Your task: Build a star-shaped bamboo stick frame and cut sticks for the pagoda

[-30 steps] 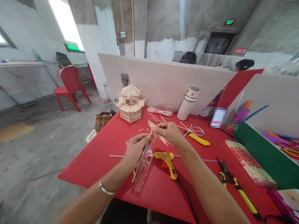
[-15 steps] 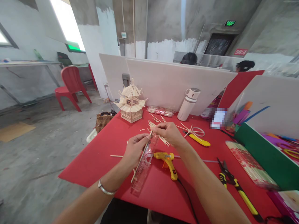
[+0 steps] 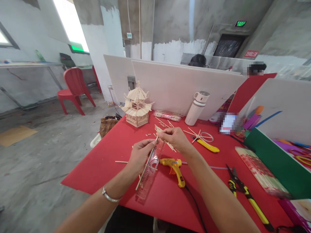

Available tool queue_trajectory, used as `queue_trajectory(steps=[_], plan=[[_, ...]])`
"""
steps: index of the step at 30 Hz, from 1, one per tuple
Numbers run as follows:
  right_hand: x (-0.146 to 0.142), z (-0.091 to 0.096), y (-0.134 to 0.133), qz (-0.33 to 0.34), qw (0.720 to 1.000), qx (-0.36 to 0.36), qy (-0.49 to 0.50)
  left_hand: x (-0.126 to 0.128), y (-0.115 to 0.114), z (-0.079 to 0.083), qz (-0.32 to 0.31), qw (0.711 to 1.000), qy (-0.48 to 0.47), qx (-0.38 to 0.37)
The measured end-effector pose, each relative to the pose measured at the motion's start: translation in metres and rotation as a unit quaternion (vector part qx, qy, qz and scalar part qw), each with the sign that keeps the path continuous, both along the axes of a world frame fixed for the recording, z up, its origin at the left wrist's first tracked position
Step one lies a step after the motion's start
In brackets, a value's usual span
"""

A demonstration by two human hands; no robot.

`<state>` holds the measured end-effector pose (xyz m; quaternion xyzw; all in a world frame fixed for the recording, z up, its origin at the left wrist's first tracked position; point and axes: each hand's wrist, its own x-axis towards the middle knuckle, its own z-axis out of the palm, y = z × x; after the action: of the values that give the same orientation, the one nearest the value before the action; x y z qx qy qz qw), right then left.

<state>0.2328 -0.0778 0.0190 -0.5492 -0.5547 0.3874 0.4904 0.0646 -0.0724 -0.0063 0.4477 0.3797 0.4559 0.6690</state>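
My left hand (image 3: 140,154) is closed on a thin wooden stick (image 3: 145,167) laid along a clear plastic ruler (image 3: 151,171) that lies slanted on the red table (image 3: 102,165). My right hand (image 3: 175,138) pinches the upper end of the stick and ruler. A yellow glue gun (image 3: 175,167) lies just right of the ruler. Loose sticks (image 3: 162,132) are scattered beyond my hands. A small wooden pagoda model (image 3: 136,106) stands at the far left of the table.
A white flask (image 3: 198,107), yellow-handled scissors (image 3: 205,141), pliers (image 3: 245,192), a bundle of sticks in a wrapper (image 3: 259,171) and a clear box (image 3: 167,115) sit around. White partition boards (image 3: 179,87) stand behind. Red chair (image 3: 74,89) and a basket (image 3: 107,125) are on the floor at left.
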Motion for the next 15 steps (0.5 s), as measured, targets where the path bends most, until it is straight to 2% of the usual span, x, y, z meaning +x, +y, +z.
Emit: queue_trajectory(steps=[9, 15], plan=[[0.0, 0.002, -0.001, 0.014, 1.0, -0.004, -0.017, -0.002, 0.0, 0.004, 0.003, 0.999, -0.027, -0.029], [0.013, -0.002, 0.008, -0.013, 1.0, -0.021, -0.018, -0.006, 0.009, -0.006, -0.006, 0.999, -0.014, -0.048]])
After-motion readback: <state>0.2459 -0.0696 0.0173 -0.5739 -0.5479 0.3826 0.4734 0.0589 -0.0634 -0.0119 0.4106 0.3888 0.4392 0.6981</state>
